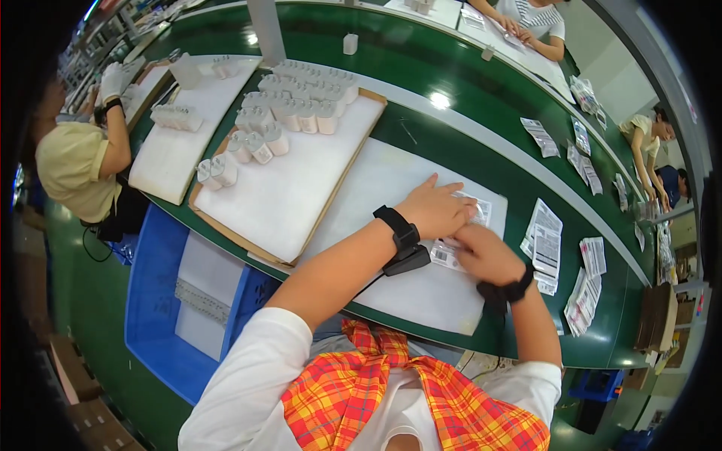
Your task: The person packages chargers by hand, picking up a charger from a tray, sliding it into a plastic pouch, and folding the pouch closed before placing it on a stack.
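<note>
A printed pouch (444, 255) with a barcode lies on the white foam sheet (368, 203) in front of me, partly covered by both hands. My left hand (435, 212) rests over its upper part with the fingers stretched out and spread. Against the left fingertips, my right hand (487, 254) has its fingers curled in at the pouch's right edge, seemingly gripping it. The hands hide the pouch's middle, so I cannot see what is inside. A black band circles each wrist.
To the left, a foam-lined cardboard tray (289, 180) bears rows of white chargers (301, 113). Stacks of printed pouches (543, 244) lie to the right on the green table. A blue bin (154, 278) stands below left. Co-workers sit at left and across the bench.
</note>
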